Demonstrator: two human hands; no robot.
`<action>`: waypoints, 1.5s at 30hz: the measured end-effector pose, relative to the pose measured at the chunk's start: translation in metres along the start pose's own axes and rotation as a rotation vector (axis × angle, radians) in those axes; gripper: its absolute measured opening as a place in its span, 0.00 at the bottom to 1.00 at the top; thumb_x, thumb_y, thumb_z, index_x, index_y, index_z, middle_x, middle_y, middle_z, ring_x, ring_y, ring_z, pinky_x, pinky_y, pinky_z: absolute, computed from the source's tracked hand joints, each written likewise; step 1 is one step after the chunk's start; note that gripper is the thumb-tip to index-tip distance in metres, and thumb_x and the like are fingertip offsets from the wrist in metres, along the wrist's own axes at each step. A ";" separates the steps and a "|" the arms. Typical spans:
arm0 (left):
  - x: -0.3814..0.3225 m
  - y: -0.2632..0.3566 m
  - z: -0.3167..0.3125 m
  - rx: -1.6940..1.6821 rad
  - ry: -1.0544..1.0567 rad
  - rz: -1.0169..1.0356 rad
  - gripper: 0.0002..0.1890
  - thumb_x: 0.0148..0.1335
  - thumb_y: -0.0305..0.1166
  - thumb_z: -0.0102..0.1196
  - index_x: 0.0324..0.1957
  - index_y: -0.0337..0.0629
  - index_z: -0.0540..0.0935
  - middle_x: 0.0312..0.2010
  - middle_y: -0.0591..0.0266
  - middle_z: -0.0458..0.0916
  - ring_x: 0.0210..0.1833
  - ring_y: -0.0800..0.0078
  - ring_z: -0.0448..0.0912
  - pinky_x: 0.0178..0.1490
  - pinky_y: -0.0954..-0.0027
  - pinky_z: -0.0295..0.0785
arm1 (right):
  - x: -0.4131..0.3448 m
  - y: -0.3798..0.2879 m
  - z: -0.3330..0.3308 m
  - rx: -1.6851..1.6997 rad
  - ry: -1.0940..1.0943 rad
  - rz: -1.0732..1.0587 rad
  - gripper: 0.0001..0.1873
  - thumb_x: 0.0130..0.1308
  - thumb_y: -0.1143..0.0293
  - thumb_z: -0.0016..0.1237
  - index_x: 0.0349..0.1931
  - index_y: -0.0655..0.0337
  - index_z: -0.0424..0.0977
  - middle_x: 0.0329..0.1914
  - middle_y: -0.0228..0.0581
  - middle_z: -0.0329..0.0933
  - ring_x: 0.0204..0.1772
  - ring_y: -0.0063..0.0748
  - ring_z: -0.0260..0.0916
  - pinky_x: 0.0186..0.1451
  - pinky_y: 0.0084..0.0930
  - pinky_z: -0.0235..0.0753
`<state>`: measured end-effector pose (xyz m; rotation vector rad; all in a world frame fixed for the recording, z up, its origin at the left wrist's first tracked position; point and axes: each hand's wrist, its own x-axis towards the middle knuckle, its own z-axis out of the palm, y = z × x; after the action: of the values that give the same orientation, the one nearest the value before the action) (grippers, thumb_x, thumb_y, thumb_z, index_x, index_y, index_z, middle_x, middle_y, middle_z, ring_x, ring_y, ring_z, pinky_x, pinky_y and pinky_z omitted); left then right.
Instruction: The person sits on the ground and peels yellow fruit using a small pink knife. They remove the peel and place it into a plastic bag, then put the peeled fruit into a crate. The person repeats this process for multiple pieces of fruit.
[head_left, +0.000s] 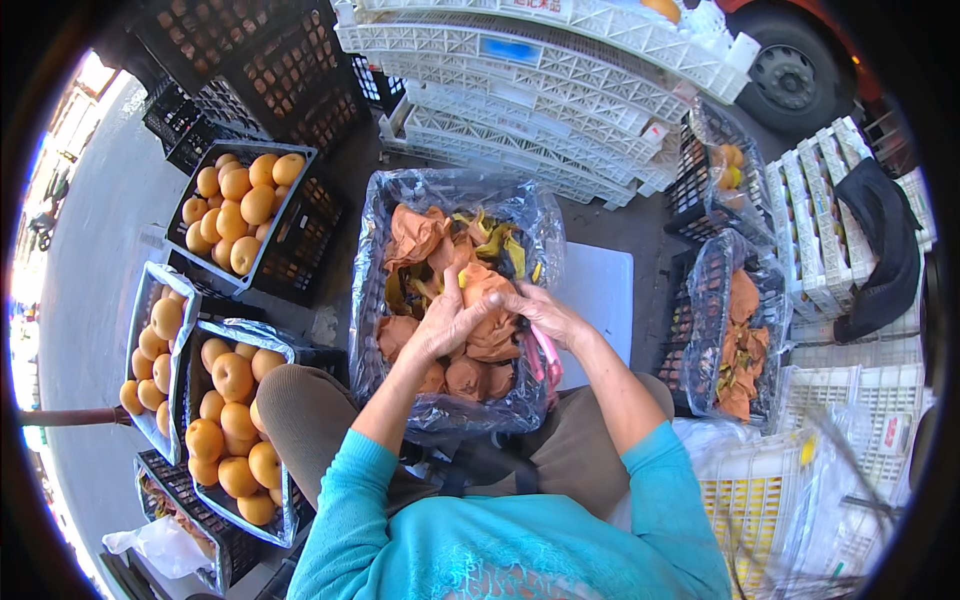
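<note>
A crate lined with clear plastic film (555, 217) stands before me between my knees, holding brown paper wrappers (417, 229), yellow paper scraps and several paper-wrapped round fruits (465, 377). Over its middle, my left hand (450, 315) grips the left side of a fruit in crumpled brown paper (491, 289), thumb and fingers spread around it. My right hand (546, 311) touches the same wrapped fruit from the right, its fingertips at the paper near my left thumb. Below my right hand, a pink strap or handle (546, 352) lies at the crate's right side.
Crates of brownish-orange round pears (257, 204) stand on my left. White plastic crates (525, 97) are stacked ahead. To the right are a film-lined black crate with paper wrappers (742, 300) and more white crates (817, 225). A vehicle wheel (786, 78) shows at the upper right.
</note>
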<state>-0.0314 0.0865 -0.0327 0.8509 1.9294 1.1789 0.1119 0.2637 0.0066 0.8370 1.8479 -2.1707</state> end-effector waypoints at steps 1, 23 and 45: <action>-0.011 0.007 0.003 -0.156 0.098 0.054 0.48 0.69 0.60 0.57 0.76 0.40 0.52 0.63 0.35 0.75 0.68 0.47 0.75 0.70 0.57 0.70 | -0.002 0.000 0.001 0.101 -0.123 -0.027 0.42 0.67 0.51 0.64 0.72 0.67 0.62 0.66 0.40 0.74 0.64 0.32 0.72 0.64 0.29 0.74; -0.066 -0.048 0.014 -0.813 0.386 0.014 0.24 0.70 0.35 0.65 0.64 0.40 0.76 0.54 0.66 0.82 0.57 0.79 0.76 0.61 0.74 0.72 | -0.012 -0.017 0.102 -1.092 0.194 -0.823 0.12 0.61 0.69 0.61 0.40 0.64 0.75 0.39 0.49 0.78 0.44 0.52 0.79 0.48 0.44 0.79; -0.044 -0.032 0.014 -0.777 0.720 -0.004 0.14 0.77 0.41 0.57 0.44 0.39 0.85 0.35 0.73 0.82 0.36 0.86 0.76 0.39 0.80 0.72 | -0.030 0.018 0.089 0.234 -0.067 0.008 0.46 0.65 0.42 0.64 0.72 0.61 0.60 0.55 0.33 0.77 0.44 0.20 0.79 0.32 0.13 0.69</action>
<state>-0.0019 0.0456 -0.0564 -0.0160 1.6956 2.2204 0.1182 0.1688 0.0135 0.8000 1.5779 -2.4107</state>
